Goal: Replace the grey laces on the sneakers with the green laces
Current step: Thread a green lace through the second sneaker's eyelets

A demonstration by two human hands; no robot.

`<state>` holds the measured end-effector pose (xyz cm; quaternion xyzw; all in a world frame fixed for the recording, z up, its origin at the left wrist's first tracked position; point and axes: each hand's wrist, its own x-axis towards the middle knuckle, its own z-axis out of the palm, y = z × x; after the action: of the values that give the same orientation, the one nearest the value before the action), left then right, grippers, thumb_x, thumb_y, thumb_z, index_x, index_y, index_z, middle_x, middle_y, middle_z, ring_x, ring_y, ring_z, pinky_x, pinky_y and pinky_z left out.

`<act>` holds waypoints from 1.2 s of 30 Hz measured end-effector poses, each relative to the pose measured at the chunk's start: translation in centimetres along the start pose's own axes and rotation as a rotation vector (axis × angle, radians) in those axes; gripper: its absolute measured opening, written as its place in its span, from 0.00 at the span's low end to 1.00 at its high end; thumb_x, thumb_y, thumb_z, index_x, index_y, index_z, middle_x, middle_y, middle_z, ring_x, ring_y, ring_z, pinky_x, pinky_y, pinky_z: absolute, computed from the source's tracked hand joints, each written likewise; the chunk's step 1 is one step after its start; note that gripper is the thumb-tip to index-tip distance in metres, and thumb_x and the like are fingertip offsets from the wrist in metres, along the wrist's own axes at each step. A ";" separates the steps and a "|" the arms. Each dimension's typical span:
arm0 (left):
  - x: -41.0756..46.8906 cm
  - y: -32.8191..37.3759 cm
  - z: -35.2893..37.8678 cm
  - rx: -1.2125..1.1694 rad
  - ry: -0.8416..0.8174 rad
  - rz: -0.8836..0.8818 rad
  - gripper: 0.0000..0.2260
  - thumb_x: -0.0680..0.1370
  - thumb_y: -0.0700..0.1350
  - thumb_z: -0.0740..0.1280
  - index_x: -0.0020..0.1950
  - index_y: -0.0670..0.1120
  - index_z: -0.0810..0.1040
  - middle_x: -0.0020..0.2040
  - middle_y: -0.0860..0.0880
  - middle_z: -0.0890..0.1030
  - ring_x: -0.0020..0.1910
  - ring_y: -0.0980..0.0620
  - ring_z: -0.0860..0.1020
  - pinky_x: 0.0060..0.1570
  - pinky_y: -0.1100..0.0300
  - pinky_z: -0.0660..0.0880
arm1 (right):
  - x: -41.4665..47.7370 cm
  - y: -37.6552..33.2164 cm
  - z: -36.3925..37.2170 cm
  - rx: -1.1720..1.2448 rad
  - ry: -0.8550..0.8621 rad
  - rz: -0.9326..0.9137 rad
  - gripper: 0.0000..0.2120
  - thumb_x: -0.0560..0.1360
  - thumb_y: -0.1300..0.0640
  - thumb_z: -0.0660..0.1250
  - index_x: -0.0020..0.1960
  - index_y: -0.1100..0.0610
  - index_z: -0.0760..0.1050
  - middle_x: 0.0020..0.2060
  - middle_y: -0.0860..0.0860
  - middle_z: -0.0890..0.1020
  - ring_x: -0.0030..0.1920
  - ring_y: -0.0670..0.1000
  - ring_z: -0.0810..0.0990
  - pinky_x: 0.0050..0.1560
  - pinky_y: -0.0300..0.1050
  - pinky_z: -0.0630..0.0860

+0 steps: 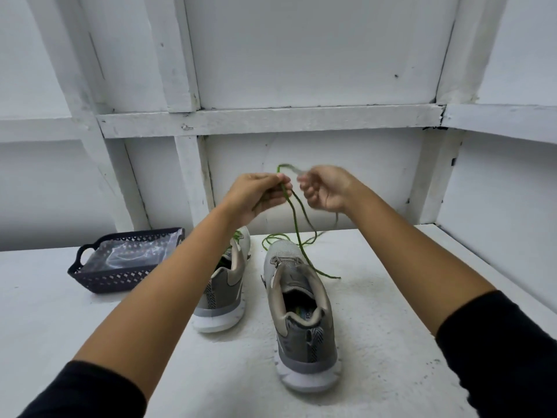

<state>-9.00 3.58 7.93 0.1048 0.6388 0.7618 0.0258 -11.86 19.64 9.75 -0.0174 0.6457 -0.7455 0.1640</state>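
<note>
Two grey sneakers stand on the white table with their heels toward me. The left sneaker [224,292] has a green lace showing at its tongue, partly hidden by my left forearm. No lace shows in the eyelets of the right sneaker [298,300]. Above the shoes my left hand [256,196] pinches a loose green lace [297,224]. My right hand [327,188], blurred, pinches the same lace a short way along, so a small loop arches between my hands. The rest of the lace hangs down and trails over the table behind and beside the right sneaker.
A dark perforated basket [120,277] with a clear plastic bag inside sits at the table's left. A white framed wall [271,119] closes off the back and the right side of the table.
</note>
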 end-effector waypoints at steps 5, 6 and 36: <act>0.6 0.9 -0.6 -0.103 0.072 0.001 0.08 0.80 0.39 0.62 0.44 0.38 0.78 0.33 0.48 0.83 0.32 0.55 0.82 0.34 0.66 0.80 | -1.9 5.0 -0.7 -0.513 -0.189 0.143 0.20 0.77 0.62 0.56 0.67 0.67 0.68 0.32 0.49 0.67 0.26 0.44 0.62 0.25 0.35 0.59; 0.8 0.9 -0.6 -0.117 0.074 -0.002 0.08 0.80 0.39 0.62 0.45 0.39 0.78 0.33 0.48 0.83 0.33 0.55 0.82 0.34 0.66 0.80 | -2.1 5.7 -0.6 -0.583 -0.207 0.122 0.20 0.77 0.61 0.58 0.67 0.67 0.68 0.33 0.49 0.67 0.28 0.45 0.62 0.28 0.36 0.59; -1.0 -3.9 -0.3 0.091 0.137 -0.143 0.05 0.78 0.42 0.65 0.44 0.45 0.80 0.37 0.53 0.84 0.36 0.59 0.81 0.40 0.63 0.71 | -2.7 7.6 1.5 -0.387 -0.030 -0.122 0.09 0.79 0.55 0.62 0.43 0.58 0.76 0.34 0.49 0.74 0.31 0.45 0.73 0.30 0.36 0.66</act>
<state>-8.41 3.79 3.97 0.0078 0.6787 0.7337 0.0314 -7.25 18.04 3.11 -0.0988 0.7721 -0.6160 0.1215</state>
